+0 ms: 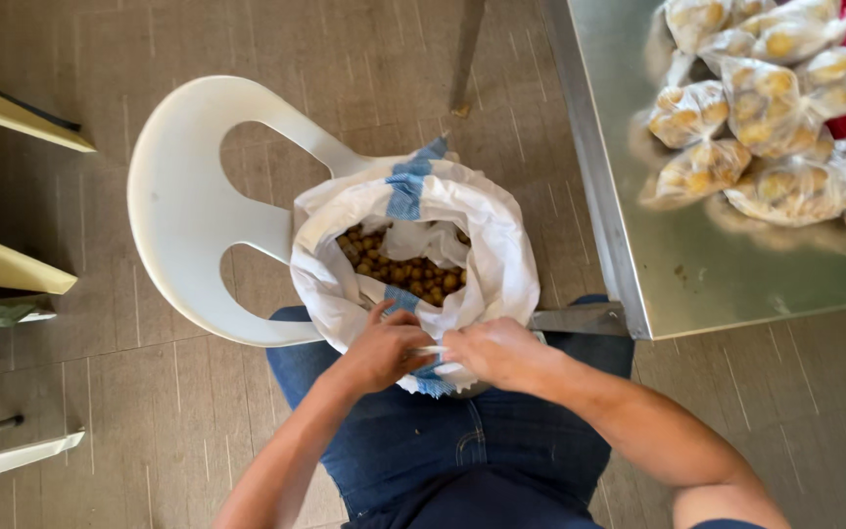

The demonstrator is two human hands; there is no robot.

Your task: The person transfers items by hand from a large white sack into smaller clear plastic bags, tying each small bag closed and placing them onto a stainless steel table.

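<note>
Head view: a white sack of small brown round pieces is seen on a white plastic chair. At its near rim, a thin white strip is pinched by the left hand and right hand.

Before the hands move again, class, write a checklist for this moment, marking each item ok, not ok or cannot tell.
1. Both hands meet at the near rim of the sack: ok; left hand, right hand.
2. Sack mouth open, small brown round pieces visible: ok.
3. Sack resting on white chair: ok.
4. What the fingers pinch between them: cannot tell.
5. Filled clear bags piled on metal table: ok.
</note>
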